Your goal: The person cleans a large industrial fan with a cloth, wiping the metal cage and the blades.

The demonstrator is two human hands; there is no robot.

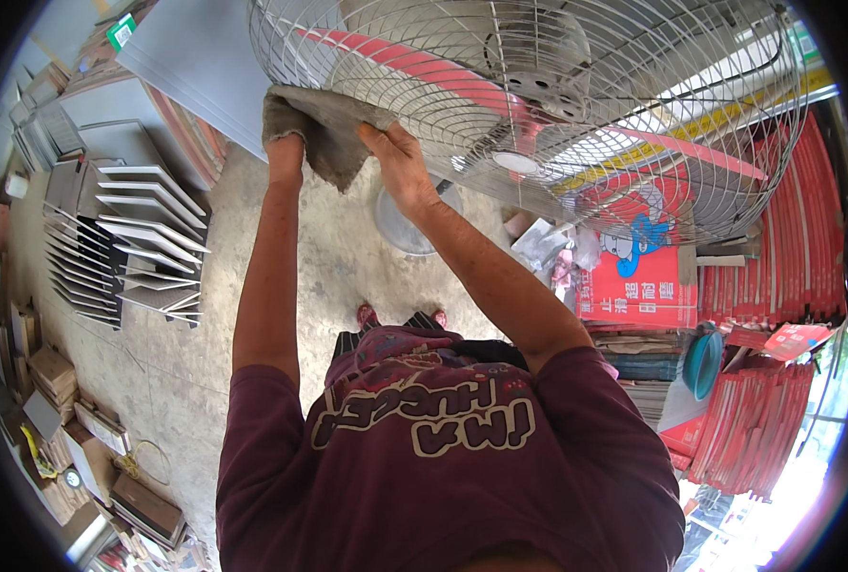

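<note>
A grey-brown rag (333, 143) hangs raised in front of a large wire-caged fan (519, 105), close to the left part of its guard. My left hand (286, 149) is tucked under the rag's left end, its fingers hidden by the folds. With thumb and fingers, my right hand (400, 162) grips the rag's right edge. Behind the wire, the fan's pink blades (414, 65) show clearly and look still. Part of the round grey base (395, 221) shows on the floor beyond my right wrist.
On the left stands a rack of tile samples (152, 238), with large panels (195, 71) leaning behind. Boxes (147, 510) lie at the lower left. Red cartons (767, 248) are stacked at the right, near plastic bags (543, 246) on the concrete floor (252, 248).
</note>
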